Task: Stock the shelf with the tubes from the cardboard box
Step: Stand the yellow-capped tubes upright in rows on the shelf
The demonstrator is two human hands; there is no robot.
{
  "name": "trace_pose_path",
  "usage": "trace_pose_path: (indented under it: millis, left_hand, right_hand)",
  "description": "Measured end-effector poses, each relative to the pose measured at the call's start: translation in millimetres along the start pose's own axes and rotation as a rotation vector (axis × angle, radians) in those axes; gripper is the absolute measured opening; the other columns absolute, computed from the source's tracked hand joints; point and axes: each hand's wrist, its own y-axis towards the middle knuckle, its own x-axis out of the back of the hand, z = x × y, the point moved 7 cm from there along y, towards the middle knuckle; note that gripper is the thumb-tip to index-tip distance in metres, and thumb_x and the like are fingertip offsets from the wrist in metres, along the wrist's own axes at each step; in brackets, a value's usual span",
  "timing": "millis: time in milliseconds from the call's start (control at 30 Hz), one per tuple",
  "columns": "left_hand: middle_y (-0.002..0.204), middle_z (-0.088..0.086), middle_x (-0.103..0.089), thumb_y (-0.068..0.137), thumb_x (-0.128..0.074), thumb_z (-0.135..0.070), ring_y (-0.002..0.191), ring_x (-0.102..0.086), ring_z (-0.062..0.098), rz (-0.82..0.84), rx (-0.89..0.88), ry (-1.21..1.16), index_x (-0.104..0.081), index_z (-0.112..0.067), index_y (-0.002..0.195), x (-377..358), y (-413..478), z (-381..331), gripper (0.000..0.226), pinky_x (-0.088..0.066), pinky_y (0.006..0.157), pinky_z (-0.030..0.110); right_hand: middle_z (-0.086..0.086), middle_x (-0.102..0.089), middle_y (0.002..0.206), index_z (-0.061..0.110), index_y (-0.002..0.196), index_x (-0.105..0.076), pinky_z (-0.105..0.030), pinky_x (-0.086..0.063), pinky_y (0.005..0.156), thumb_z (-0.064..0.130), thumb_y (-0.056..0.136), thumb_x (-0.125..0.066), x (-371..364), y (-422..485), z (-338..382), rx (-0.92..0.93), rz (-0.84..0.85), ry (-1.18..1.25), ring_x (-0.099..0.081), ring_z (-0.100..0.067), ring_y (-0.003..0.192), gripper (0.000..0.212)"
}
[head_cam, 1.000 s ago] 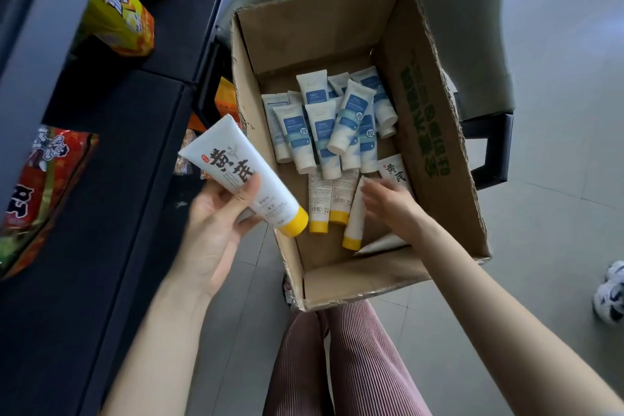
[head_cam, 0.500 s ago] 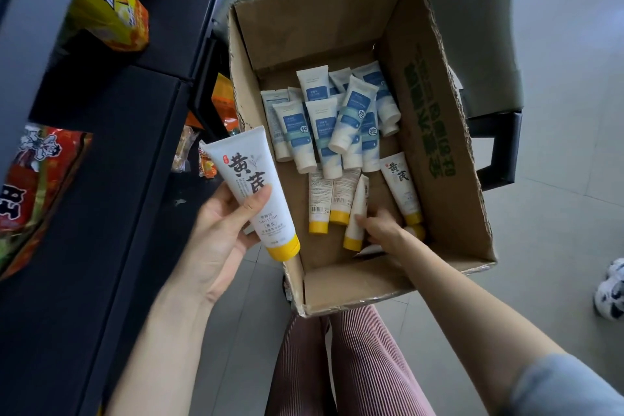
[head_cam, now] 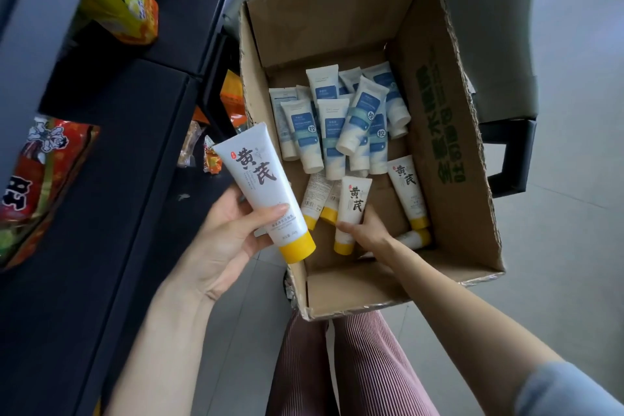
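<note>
Cardboard box (head_cam: 435,132) holding piled blue-label tubes (head_cam: 332,132) and yellow-capped tubes (head_cam: 407,189), left hand (head_cam: 226,240) fingers (head_cam: 270,213) wrapped round a large tube (head_cam: 260,186) beside the shelf (head_cam: 111,162), right hand (head_cam: 369,230) gripping a small tube (head_cam: 353,206) inside the box.

Views: one. Head-worn wide-angle camera, facing forward and steeply down, close above the cardboard box (head_cam: 439,145), left hand (head_cam: 233,240) and right hand (head_cam: 368,230). Shelf (head_cam: 101,246) occupies frame left; floor (head_cam: 574,246) frame right.

Matt, rough corrugated cardboard box (head_cam: 435,105) holds smooth, slightly glossy plastic tubes (head_cam: 337,132); shelf (head_cam: 101,213) matt black.
</note>
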Motion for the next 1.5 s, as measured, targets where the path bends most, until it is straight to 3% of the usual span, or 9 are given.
trace_pose_path:
  millis: [200, 333, 500, 600, 700, 933, 1133, 1300, 1500]
  left_hand:
    - [0.102, -0.001, -0.068, 0.064, -0.07, -0.012, 0.094, -0.067, 0.015, -0.082, -0.039, 0.126, -0.057, -0.021, 0.117, 10, -13, -6, 0.055, -0.057, 0.069, 0.032]
    - [0.109, 0.002, -0.07, 0.071, -0.077, -0.006, 0.099, -0.067, 0.017, -0.18, -0.108, 0.258, -0.057, -0.021, 0.12, 12, -31, -24, 0.055, -0.057, 0.074, 0.032]
    - [0.108, -0.001, -0.068, 0.082, -0.067, -0.007, 0.097, -0.066, 0.015, -0.333, -0.239, 0.296, -0.058, -0.019, 0.114, 13, -61, -55, 0.036, -0.057, 0.066, 0.023]
    - [0.11, 0.001, -0.067, 0.083, -0.067, -0.008, 0.099, -0.065, 0.016, -0.4, -0.298, 0.289, -0.057, -0.016, 0.116, 16, -84, -70, 0.036, -0.054, 0.072, 0.026]
    - [0.108, 0.001, -0.068, 0.082, -0.068, -0.009, 0.095, -0.066, 0.013, -0.44, -0.366, 0.29, -0.058, -0.018, 0.112, 20, -115, -83, 0.033, -0.053, 0.067, 0.021]
    - [0.11, -0.004, -0.068, 0.084, -0.066, -0.016, 0.095, -0.066, 0.009, -0.465, -0.509, 0.26, -0.054, -0.024, 0.121, 28, -203, -105, 0.039, -0.05, 0.07, 0.025]
    - [0.104, -0.003, -0.071, 0.083, -0.066, -0.01, 0.086, -0.068, 0.006, -0.476, -0.714, 0.266, -0.054, -0.027, 0.116, 28, -294, -133, 0.039, -0.052, 0.065, 0.021]
    - [0.101, -0.015, -0.071, 0.079, -0.069, -0.011, 0.091, -0.067, 0.001, -0.553, -0.877, 0.262, -0.054, -0.033, 0.115, 26, -366, -155, 0.045, -0.054, 0.068, 0.015]
    - [0.095, -0.024, -0.07, 0.079, -0.069, -0.008, 0.088, -0.065, -0.005, -0.643, -1.04, 0.257, -0.054, -0.035, 0.11, 1, -433, -173, 0.044, -0.049, 0.064, 0.008]
  right_hand:
    - [-0.008, -0.062, 0.115, 0.011, 0.123, -0.047, -0.028, -0.05, 0.079, 0.012, 0.081, -0.074, 6, -20, 46, 0.187, -0.047, 0.201, -0.061, -0.017, 0.098, 0.05]
    - [-0.007, -0.062, 0.115, 0.012, 0.124, -0.047, -0.023, -0.056, 0.076, 0.015, 0.083, -0.072, 5, -52, 81, 0.284, 0.05, 0.267, -0.065, -0.017, 0.097, 0.048]
    - [-0.016, -0.063, 0.116, 0.009, 0.119, -0.05, -0.037, -0.056, 0.083, 0.028, 0.089, -0.064, 4, -99, 118, 0.355, 0.105, 0.213, -0.065, -0.021, 0.096, 0.038]
    - [-0.014, -0.061, 0.109, 0.012, 0.117, -0.045, -0.028, -0.057, 0.066, 0.026, 0.093, -0.059, -1, -134, 137, 0.386, 0.178, 0.215, -0.064, -0.018, 0.086, 0.031]
    - [-0.018, -0.059, 0.117, 0.016, 0.118, -0.042, -0.034, -0.058, 0.074, 0.025, 0.095, -0.054, -6, -167, 152, 0.412, 0.258, 0.192, -0.063, -0.025, 0.096, 0.027]
    - [-0.004, -0.064, 0.1, 0.022, 0.123, -0.041, -0.027, -0.057, 0.06, 0.022, 0.097, -0.05, -20, -262, 191, 0.608, 0.407, 0.154, -0.069, -0.009, 0.07, 0.028]
    - [-0.012, -0.062, 0.105, 0.028, 0.122, -0.045, -0.031, -0.056, 0.061, 0.028, 0.094, -0.052, -31, -350, 228, 0.851, 0.437, 0.115, -0.064, -0.019, 0.081, 0.029]
    - [-0.001, -0.063, 0.103, 0.027, 0.132, -0.039, -0.021, -0.052, 0.057, 0.025, 0.098, -0.046, -41, -424, 261, 1.016, 0.519, 0.057, -0.065, -0.005, 0.07, 0.034]
    - [0.001, -0.064, 0.12, 0.032, 0.126, -0.043, -0.028, -0.052, 0.079, 0.034, 0.083, -0.058, -48, -500, 292, 1.192, 0.711, -0.028, -0.065, -0.017, 0.1, 0.046]
